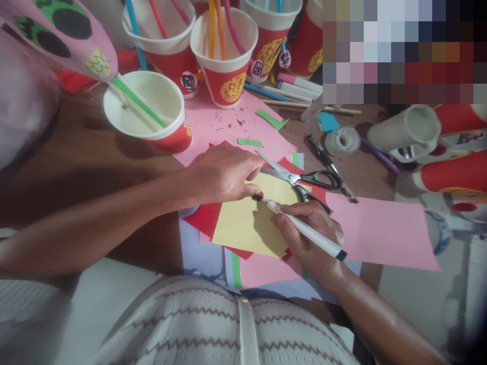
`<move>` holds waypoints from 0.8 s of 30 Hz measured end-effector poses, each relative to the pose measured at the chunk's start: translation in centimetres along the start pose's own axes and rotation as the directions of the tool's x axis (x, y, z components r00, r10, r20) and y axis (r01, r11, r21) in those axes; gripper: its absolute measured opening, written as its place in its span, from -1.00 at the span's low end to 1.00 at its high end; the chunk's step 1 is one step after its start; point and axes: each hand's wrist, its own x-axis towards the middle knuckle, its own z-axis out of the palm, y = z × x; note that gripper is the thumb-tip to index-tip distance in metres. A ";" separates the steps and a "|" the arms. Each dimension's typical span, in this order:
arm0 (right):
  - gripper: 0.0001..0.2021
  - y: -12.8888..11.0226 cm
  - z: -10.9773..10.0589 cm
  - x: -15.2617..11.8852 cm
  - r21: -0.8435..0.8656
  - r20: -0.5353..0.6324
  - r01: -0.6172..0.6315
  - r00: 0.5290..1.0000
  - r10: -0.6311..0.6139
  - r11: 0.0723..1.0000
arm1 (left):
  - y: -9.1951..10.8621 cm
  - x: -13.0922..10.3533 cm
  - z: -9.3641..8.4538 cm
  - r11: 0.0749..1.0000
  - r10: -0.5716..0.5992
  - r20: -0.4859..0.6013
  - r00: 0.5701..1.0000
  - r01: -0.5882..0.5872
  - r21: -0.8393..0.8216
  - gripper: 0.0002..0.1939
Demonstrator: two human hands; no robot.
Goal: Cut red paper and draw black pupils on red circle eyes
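Observation:
My right hand is closed around a white marker with a dark end, its tip pointing left. The tip meets a small red-and-black piece, probably paper. At the thumb tip of my left hand, fingers curled, that piece is held just over a yellow paper sheet. Black-handled scissors lie partly open on the sheets, close to both hands. Red paper sticks out from under the yellow sheet. The underside of the left fingers is hidden.
Red-and-white paper cups with coloured sticks stand at the back. A nearer cup holds a pink decorated piece on a green stick. Right of the scissors are a black pen, a tape roll and pink paper.

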 end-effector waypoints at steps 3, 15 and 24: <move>-0.88 -0.1 0.0 0.1 0.003 0.022 0.008 1.000 -0.009 1.000 | 0.0 0.0 0.0 1.000 0.006 -0.011 1.000 -0.006 0.006 -0.69; -0.88 -0.1 -0.1 0.2 -0.011 0.004 0.007 1.000 -0.007 1.000 | -0.4 0.1 0.4 1.000 0.015 -0.025 1.000 -0.015 0.005 -0.67; -0.87 -0.4 -0.3 0.4 0.022 0.004 -0.014 1.000 0.014 1.000 | -0.2 0.1 0.2 1.000 -0.006 -0.008 1.000 0.006 -0.005 -0.67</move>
